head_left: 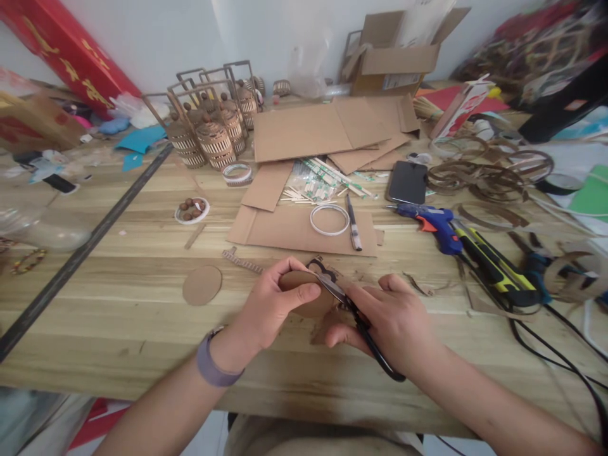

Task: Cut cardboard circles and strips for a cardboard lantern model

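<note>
Between thumb and fingers, my left hand (pixel 278 301) grips a piece of brown cardboard (pixel 308 307) with a curved edge. Black-handled scissors (pixel 368 332) are in my right hand (pixel 392 320), whose fingers are wrapped round the handles. The scissor blades lie against the far right edge of the cardboard, close to my left thumb. Part of the cardboard is hidden behind my left fingers. Cardboard scraps lie under and beside the scissors. A round cardboard disc (pixel 202 285) rests flat on the wooden table (pixel 156 316), left of my left hand.
Beyond my hands lie a cardboard sheet (pixel 304 231), a white ring (pixel 329 219) and a pen (pixel 354 221). To the right are a blue glue gun (pixel 430 221), a yellow-black cutter (pixel 498 269) and cables. Small lantern-like cages (pixel 216 142) stand at the back left.
</note>
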Motion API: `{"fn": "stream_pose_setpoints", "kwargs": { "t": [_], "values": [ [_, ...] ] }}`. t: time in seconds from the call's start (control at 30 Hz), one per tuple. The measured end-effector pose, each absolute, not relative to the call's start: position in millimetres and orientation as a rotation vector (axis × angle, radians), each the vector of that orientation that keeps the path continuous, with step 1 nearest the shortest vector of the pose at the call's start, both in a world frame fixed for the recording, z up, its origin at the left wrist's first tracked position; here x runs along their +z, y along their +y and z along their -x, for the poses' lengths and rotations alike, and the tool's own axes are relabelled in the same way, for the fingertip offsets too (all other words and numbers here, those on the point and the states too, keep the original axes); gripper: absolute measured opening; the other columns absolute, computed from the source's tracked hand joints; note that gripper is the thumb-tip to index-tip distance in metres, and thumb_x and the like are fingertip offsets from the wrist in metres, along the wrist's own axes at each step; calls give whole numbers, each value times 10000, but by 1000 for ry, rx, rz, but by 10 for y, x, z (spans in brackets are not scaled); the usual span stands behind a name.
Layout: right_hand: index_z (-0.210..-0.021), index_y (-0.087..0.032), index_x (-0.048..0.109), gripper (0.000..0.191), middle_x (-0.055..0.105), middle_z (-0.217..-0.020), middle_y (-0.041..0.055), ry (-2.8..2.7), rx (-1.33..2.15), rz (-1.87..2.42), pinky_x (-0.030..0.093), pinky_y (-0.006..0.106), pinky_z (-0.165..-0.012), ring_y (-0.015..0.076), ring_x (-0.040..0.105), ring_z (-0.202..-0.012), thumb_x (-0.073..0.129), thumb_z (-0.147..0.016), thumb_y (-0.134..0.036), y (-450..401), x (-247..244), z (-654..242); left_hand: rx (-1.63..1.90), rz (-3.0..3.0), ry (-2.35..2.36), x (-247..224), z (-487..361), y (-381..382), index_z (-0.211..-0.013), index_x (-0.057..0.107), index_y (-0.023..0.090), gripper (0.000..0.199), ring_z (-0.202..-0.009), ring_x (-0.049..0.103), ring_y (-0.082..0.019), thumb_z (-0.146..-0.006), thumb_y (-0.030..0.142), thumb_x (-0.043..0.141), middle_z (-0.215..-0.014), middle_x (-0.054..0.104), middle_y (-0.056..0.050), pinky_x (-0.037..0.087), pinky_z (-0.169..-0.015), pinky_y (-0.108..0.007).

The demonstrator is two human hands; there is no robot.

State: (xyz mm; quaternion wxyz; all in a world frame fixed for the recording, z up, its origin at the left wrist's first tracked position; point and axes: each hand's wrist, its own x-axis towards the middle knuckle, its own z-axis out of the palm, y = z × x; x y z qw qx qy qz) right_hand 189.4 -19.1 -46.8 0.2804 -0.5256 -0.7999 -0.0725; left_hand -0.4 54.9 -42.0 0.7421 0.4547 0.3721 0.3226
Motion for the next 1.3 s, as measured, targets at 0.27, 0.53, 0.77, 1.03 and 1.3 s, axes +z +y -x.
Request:
{"fn": "stream_pose_setpoints", "kwargs": {
  "t": [0.27,0.53,0.77,1.03,1.3],
  "values": [
    [-908,-160,686,674,675,-574,-3,-2176,-240,1409,303,326,-645,138,563,-459,321,-996,-720,-188,-442,-1910,683,-1047,829,-418,23,576,-753,615,180,311,-669,554,-120,-676,326,879,-693,633,38,408,-645,-223],
    [-961,-158,696,657,680,-572,-2,-2224,-215,1433,294,338,-641,139,576,-464,344,-998,-712,-199,-446,-1941,671,-1078,850,-427,49,583,-770,626,186,298,-680,568,-129,-690,327,876,-719,649,32,418,-650,-229],
    [-924,-161,686,630,679,-572,-3,-2243,-199,1431,292,333,-644,132,564,-459,331,-1026,-673,-216,-441,-1943,667,-1094,839,-428,57,599,-788,688,186,258,-705,581,-127,-687,316,887,-756,685,25,423,-653,-218],
    [-726,-194,601,690,598,-527,-9,-2192,-261,1397,286,332,-635,134,452,-446,306,-961,-772,-162,-437,-1935,667,-1080,817,-442,66,618,-812,696,189,257,-716,609,-138,-705,321,889,-768,700,22,452,-678,-234],
    [-729,-205,573,605,581,-529,-16,-2202,-232,1393,297,335,-655,138,459,-474,392,-983,-723,-154,-456,-1959,654,-1127,819,-444,72,618,-854,733,203,228,-784,652,-161,-720,312,881,-829,744,10,481,-752,-254]
  ]
}}
